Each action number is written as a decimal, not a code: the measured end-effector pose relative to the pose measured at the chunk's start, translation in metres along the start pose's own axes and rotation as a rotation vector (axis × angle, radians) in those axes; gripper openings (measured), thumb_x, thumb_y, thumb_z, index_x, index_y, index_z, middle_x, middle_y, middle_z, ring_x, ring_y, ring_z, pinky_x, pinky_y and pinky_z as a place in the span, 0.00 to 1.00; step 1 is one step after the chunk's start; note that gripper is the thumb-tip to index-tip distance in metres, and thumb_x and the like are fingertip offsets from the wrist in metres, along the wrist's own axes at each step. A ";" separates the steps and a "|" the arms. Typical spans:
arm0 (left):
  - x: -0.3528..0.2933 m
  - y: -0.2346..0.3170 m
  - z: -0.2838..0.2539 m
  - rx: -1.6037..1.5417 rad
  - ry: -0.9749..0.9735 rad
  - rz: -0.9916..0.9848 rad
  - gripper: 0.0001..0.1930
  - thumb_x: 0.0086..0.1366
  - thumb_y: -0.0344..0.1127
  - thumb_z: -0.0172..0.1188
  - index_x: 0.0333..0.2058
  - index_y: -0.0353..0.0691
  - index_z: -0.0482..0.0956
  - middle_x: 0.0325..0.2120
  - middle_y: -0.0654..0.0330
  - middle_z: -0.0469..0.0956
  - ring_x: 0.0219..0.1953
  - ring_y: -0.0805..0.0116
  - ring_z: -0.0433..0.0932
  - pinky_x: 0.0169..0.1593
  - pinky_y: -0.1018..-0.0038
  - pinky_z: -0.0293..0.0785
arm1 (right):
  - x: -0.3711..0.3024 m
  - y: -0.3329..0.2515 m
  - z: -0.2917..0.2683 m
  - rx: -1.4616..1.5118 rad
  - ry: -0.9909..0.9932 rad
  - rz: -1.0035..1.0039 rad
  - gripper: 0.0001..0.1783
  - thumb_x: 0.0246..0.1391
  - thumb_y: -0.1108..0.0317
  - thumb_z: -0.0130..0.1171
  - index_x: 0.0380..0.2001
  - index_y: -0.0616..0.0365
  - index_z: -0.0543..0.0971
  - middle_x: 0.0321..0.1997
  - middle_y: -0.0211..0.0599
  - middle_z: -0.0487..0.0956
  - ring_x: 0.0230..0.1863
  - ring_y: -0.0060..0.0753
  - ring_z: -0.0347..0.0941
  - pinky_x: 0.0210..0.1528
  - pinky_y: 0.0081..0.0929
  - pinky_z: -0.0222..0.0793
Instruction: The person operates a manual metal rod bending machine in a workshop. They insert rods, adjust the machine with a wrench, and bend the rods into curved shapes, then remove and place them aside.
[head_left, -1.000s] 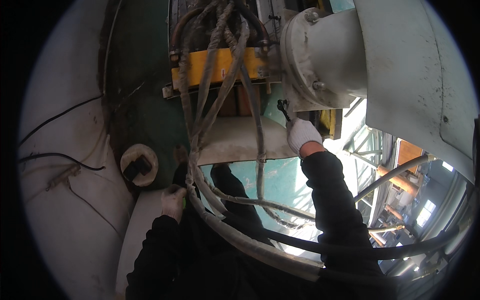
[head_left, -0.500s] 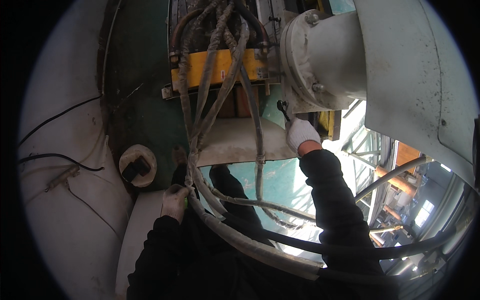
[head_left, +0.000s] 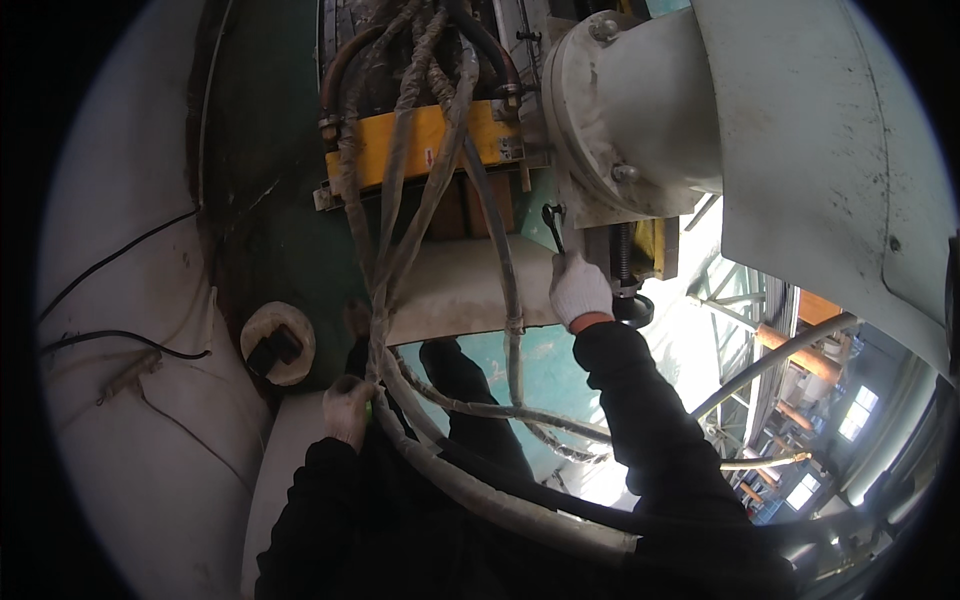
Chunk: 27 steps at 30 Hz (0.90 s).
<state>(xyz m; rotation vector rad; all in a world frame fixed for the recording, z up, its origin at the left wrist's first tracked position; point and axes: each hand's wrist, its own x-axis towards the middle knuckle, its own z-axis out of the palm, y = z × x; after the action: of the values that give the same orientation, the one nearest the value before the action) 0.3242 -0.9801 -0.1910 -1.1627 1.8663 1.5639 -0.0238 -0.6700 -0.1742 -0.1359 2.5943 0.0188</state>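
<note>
The right hand (head_left: 582, 292) grips a dark wrench (head_left: 557, 234), its far end just left of the flanged pipe (head_left: 660, 105); the left hand (head_left: 346, 410) curls beside a wrapped hose (head_left: 378, 335), its grasp unclear.

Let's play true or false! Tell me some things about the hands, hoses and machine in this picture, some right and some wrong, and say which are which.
1. The right hand holds a dark wrench-like tool. True.
2. Both hands are on the tool. False: the left hand is lower down, beside the hoses.
3. The big round flange has bolts. True.
4. There is a blue bar behind the hoses. False: the yellow bar is there.
5. The pale round thing at the left has something dark on it. True.
</note>
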 end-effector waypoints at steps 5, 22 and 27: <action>0.003 -0.008 -0.004 -0.050 0.013 -0.101 0.18 0.69 0.41 0.64 0.39 0.27 0.87 0.39 0.46 0.86 0.43 0.51 0.84 0.52 0.60 0.78 | 0.018 0.006 0.090 0.226 0.198 0.081 0.20 0.78 0.49 0.54 0.50 0.56 0.81 0.38 0.70 0.87 0.44 0.81 0.85 0.49 0.71 0.82; -0.028 0.013 0.002 -0.051 0.077 -0.125 0.22 0.67 0.47 0.65 0.40 0.28 0.87 0.36 0.43 0.86 0.41 0.52 0.85 0.49 0.59 0.78 | -0.028 0.027 -0.018 0.115 0.016 -0.135 0.19 0.78 0.53 0.55 0.50 0.58 0.84 0.39 0.68 0.88 0.47 0.77 0.86 0.51 0.67 0.82; -0.030 0.012 -0.001 -0.124 0.043 -0.117 0.21 0.67 0.45 0.65 0.41 0.26 0.85 0.38 0.43 0.84 0.41 0.52 0.83 0.49 0.58 0.77 | 0.004 0.008 -0.048 -0.054 -0.056 -0.180 0.21 0.77 0.56 0.55 0.41 0.64 0.86 0.41 0.69 0.88 0.47 0.74 0.86 0.53 0.64 0.82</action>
<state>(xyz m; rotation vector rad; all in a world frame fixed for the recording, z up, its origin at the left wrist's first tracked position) 0.3309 -0.9713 -0.1611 -1.3446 1.7150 1.6203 -0.0533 -0.6646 -0.1351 -0.3824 2.5174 0.0263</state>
